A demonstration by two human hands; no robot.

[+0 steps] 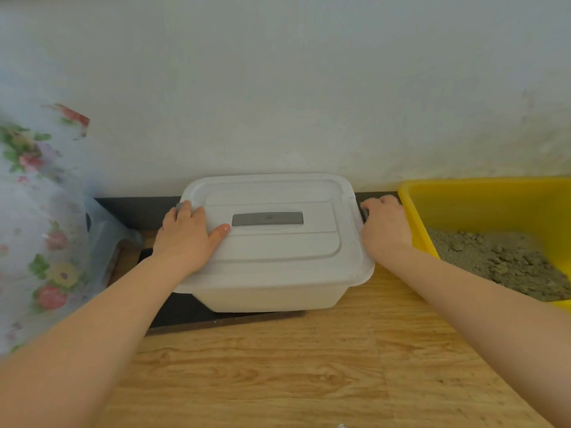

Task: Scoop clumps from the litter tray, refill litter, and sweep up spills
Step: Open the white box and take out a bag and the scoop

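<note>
Forearms reach in: your left hand [185, 236] and right hand [384, 223] grasp the white bin [272, 291] lid's [278, 251] side clips [365, 213]; unlatch both evenly, then lift level.

A matt white plastic storage box [272, 242] is sitting on a smooth wood-grain floor [278, 375]. Right of it, a glossy yellow plastic litter tray [463, 193] is holding rough, grainy grey litter [500, 264]. Far left, thin floral-printed cloth [37, 211] is hanging against a matt, slightly rough white wall [278, 88].

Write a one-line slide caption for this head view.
Left hand and right hand at the side latches of a lidded white bin beside the yellow litter tray.
</note>
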